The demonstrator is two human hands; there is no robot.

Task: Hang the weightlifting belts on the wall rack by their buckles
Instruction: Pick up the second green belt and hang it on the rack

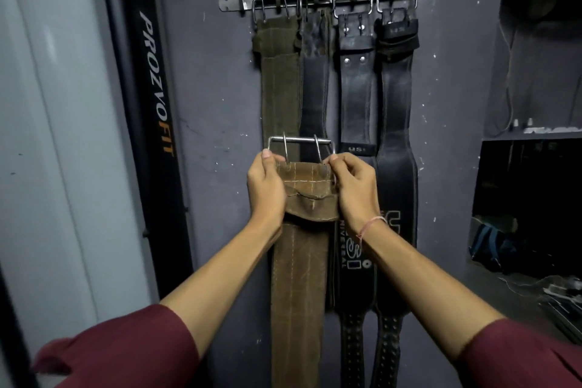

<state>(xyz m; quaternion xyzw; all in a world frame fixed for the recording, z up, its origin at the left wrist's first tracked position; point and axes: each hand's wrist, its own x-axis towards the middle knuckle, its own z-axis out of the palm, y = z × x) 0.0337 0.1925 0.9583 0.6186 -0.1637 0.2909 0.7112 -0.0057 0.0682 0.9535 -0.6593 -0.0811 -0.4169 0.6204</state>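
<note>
A brown suede belt (299, 277) hangs down between my arms, its steel buckle (300, 143) pointing up. My left hand (266, 189) grips the belt's top left edge just under the buckle. My right hand (354, 186) pinches the top right edge beside the buckle's prong. High on the dark wall is a metal rack (233, 3) with hooks. Several belts hang from it by their buckles: an olive belt (278, 79), a dark belt (315, 79), and two black leather belts (357, 98) (395, 123). The held buckle is well below the rack.
A black upright post (154, 110) printed PROZVOFIT stands left of the wall, with a pale panel (47, 135) beyond it. At the right, a dark recessed shelf (529, 205) holds bags and clutter.
</note>
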